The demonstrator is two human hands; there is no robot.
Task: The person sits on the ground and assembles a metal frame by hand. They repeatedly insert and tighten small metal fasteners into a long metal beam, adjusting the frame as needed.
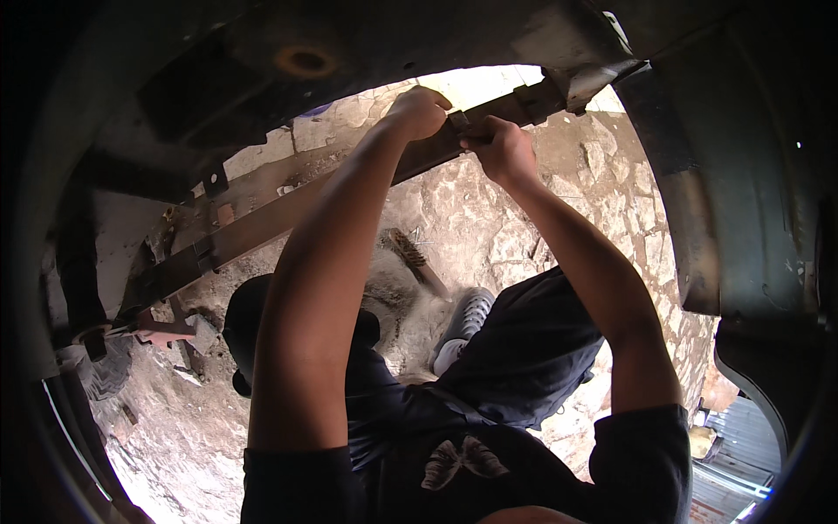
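A bristled brush lies on the rough stone ground. Corrugated sheeting is visible at lower right; a dark curved panel spans the right side.

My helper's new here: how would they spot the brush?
In the head view, ground shows below the long metal bar; find the grey lace-up sneaker there. The brush lies to its upper left, its rows of bristles and slim handle setting it apart from the stones.

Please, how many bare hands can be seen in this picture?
2: the left hand at the far edge of the long metal bar, the right hand at its near edge, farther right. Both are partly hidden; no other hand shows.
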